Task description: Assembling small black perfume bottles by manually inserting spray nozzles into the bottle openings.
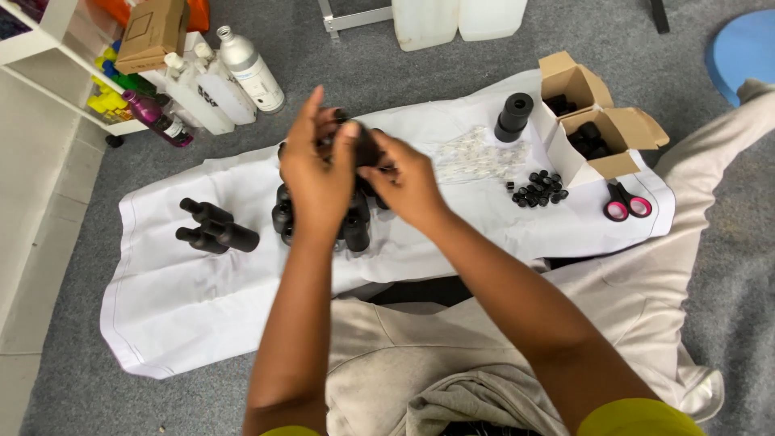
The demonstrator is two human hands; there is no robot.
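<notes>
My left hand (316, 169) and my right hand (406, 182) are raised together over a white cloth (178, 299), both gripping a small black bottle (367, 148) between them. Right below the hands stands a cluster of several upright black bottles (355, 228). Three more black bottles (216, 227) lie on their sides on the cloth to the left. Right of my hands lie a pile of clear plastic droppers (476, 155), several small black caps (539, 189) and a tall stack of black caps (513, 117).
Two open cardboard boxes (601, 133) with black parts stand at the cloth's far right, pink-handled scissors (626, 203) beside them. White and silver bottles (222, 77) and a purple one stand at a shelf on the far left. White jugs (456, 18) sit behind. Grey carpet surrounds.
</notes>
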